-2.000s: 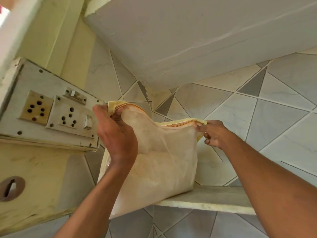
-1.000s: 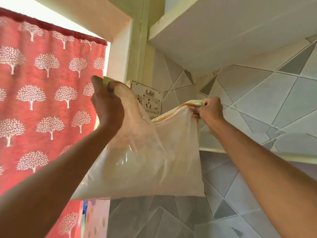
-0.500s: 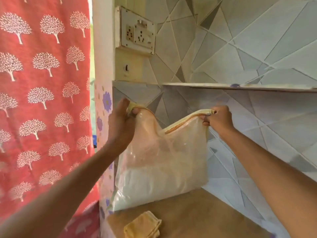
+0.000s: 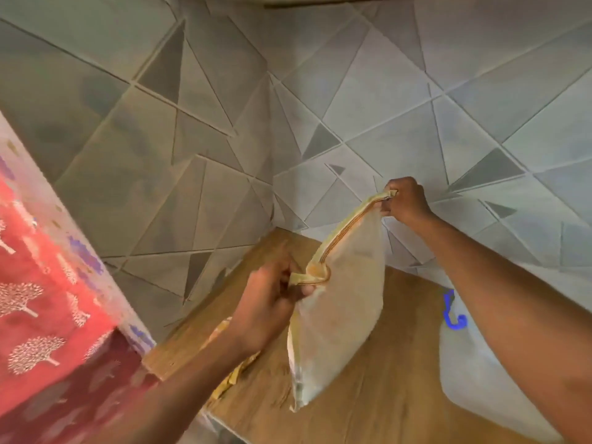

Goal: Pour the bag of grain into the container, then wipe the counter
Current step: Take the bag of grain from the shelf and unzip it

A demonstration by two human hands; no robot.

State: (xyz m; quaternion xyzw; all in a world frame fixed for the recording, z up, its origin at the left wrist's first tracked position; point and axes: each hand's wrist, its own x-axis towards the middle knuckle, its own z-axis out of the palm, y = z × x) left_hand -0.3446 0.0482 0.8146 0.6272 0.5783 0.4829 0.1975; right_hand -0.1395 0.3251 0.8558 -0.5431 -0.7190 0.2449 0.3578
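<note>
Red tree-print curtain point(image 4: 41, 315) at far left. Yellow cloth point(image 4: 229, 374) on wooden counter point(image 4: 378, 379), partly hidden under my left forearm. My left hand point(image 4: 269, 302) pinches near end of bag point(image 4: 339, 302) mouth; my right hand point(image 4: 405, 201) pinches far end, higher. Bag hangs over counter. Translucent container point(image 4: 474, 373), blue clip, at right behind right arm.

We see the bag point(image 4: 339, 318) hanging over the bench point(image 4: 368, 392), cloth point(image 4: 230, 373) on the bench left of it, container point(image 4: 474, 376) right, tiled wall point(image 4: 320, 123) behind.
</note>
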